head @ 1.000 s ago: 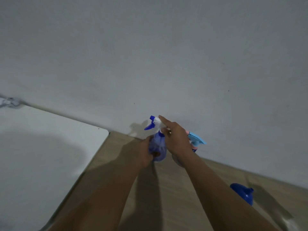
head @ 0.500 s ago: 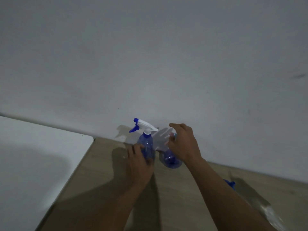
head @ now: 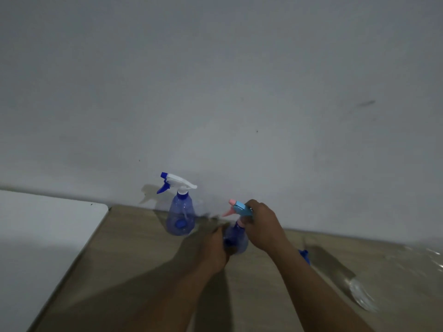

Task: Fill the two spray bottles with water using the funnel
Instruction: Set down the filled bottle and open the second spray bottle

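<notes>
A blue spray bottle with a white and blue trigger head (head: pixel 180 213) stands upright by the wall, free of both hands. To its right is a second blue spray bottle (head: pixel 237 240) with a light-blue and pink trigger head. My left hand (head: pixel 214 250) grips its body from the left. My right hand (head: pixel 262 225) is closed around its trigger head and neck. A small part of the blue funnel (head: pixel 304 255) shows behind my right forearm, mostly hidden.
The bottles stand on a wooden table (head: pixel 134 264) against a plain grey wall (head: pixel 215 92). A white surface (head: pixel 43 236) adjoins the table on the left. A clear shiny object (head: pixel 359 293) lies at the right.
My left hand let go of the white-headed bottle, which now stands alone. Both hands have shifted to the pink-headed bottle, drawn slightly away from the wall.
</notes>
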{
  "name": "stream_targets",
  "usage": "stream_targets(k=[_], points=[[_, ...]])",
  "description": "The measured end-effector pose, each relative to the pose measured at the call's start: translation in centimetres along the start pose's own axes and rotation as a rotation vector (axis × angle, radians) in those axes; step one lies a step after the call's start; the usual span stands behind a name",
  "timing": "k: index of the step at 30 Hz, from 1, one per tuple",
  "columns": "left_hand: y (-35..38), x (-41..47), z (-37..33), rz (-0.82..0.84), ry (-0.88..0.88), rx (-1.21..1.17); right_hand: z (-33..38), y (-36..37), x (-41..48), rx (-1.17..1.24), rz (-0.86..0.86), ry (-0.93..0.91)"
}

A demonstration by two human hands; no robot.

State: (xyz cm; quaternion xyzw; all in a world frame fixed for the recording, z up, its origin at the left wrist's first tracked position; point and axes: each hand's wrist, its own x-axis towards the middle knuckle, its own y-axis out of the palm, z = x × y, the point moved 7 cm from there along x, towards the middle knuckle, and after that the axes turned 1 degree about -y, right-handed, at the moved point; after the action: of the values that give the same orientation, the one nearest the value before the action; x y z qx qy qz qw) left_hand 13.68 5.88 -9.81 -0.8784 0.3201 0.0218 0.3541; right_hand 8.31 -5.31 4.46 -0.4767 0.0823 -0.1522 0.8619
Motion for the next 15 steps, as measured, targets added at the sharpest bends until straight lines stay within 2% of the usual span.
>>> stream_targets(k=[1, 2, 3, 5, 8, 9, 15], points=[[0.3, -1.1, -0.9, -0.010, -0.003, -0.078, -0.3, -0.7, -0.6, 0.013, -0.005, -0.004], [-0.2, -1.9, -1.8, -0.128, 0.043, -0.009, -0.8, -1.3, -1.4, 0.024, -0.009, -0.003], [-0.2, -3.1, -2.7, -0.159, 0.048, -0.011, -1.2, -2.0, -2.2, 0.034, -0.012, -0.001], [0.8, -5.0, -4.5, -0.119, 0.082, -0.013, -2.1, -3.2, -3.9, 0.049, -0.018, 0.006], [2.7, -7.3, -7.6, -0.022, 0.106, -0.193, -3.6, -5.2, -6.7, 0.113, -0.024, 0.020], [3.4, -8.2, -8.6, 0.022, 0.103, -0.167, -4.1, -5.8, -7.7, 0.125, -0.019, 0.023], [8.1, -12.9, -11.9, -0.033, 0.131, -0.036, -8.4, -8.2, -13.9, 0.258, -0.026, 0.082]])
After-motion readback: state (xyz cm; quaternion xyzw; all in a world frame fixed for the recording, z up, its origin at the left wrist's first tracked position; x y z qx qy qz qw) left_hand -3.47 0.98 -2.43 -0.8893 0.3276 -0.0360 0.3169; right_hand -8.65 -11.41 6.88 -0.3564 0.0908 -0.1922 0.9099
